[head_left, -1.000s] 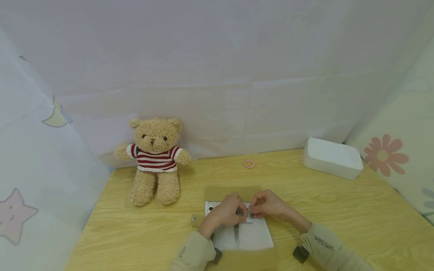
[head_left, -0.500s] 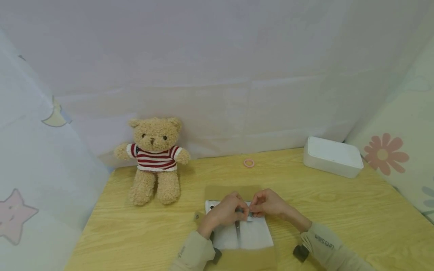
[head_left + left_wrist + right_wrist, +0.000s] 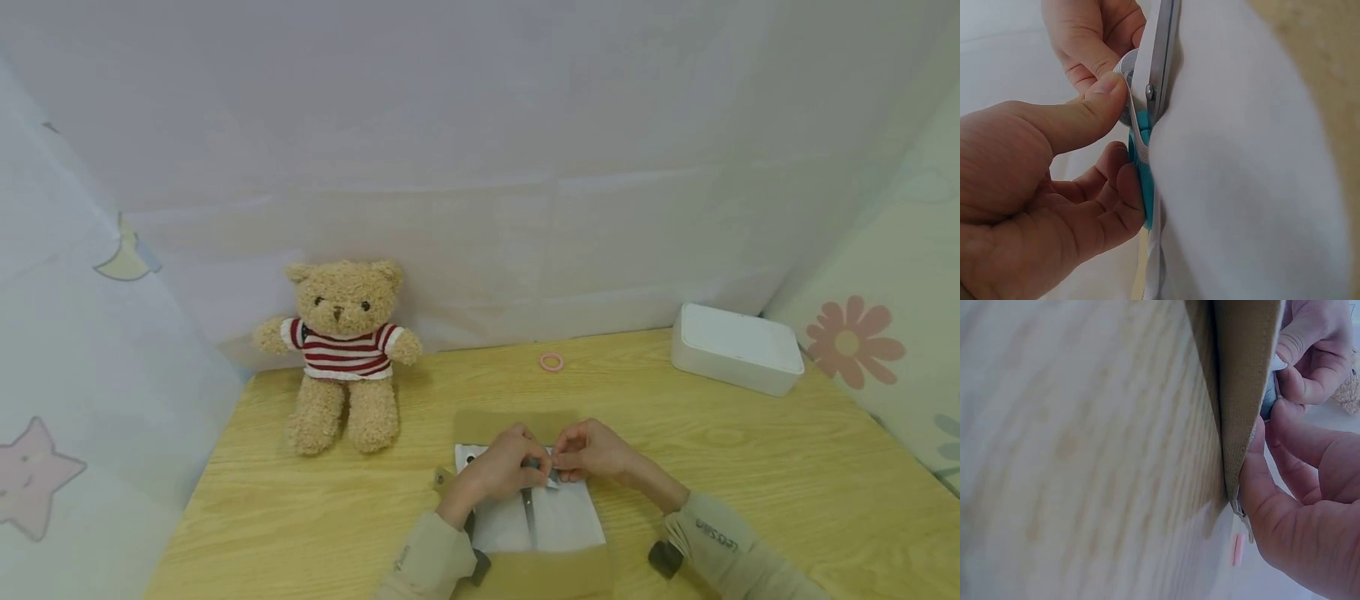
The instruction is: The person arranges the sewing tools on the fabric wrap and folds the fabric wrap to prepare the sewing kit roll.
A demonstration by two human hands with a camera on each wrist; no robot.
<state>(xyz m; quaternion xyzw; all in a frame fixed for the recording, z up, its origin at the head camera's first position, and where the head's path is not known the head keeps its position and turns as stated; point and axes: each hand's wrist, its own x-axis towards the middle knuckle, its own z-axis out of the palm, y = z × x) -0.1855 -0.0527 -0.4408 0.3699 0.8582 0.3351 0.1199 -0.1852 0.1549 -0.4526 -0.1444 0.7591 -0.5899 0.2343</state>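
A tan pouch with a white lining (image 3: 570, 521) lies spread on the table under both hands. Scissors with metal blades (image 3: 529, 512) and teal handles (image 3: 1147, 194) lie on the lining, tucked behind a white elastic band (image 3: 1139, 134). My left hand (image 3: 502, 468) pinches that band with its thumb, its other fingers curled by the teal handles. My right hand (image 3: 592, 452) holds a small round thing like a thread spool (image 3: 1127, 62), greyish with a ridged rim, beside the band. It looks dark teal in the right wrist view. The fingers partly hide it.
Behind the pouch lies a pink ring (image 3: 551, 362). A teddy bear (image 3: 345, 358) in a striped sweater sits at the back left, and a white box (image 3: 737, 348) stands at the back right. A snap tab (image 3: 442, 478) sticks out left of the pouch.
Both hands stay almost in place. The scissor blades have tilted slightly, their lower end shifting right. The snap tab has moved a little to the right and up.
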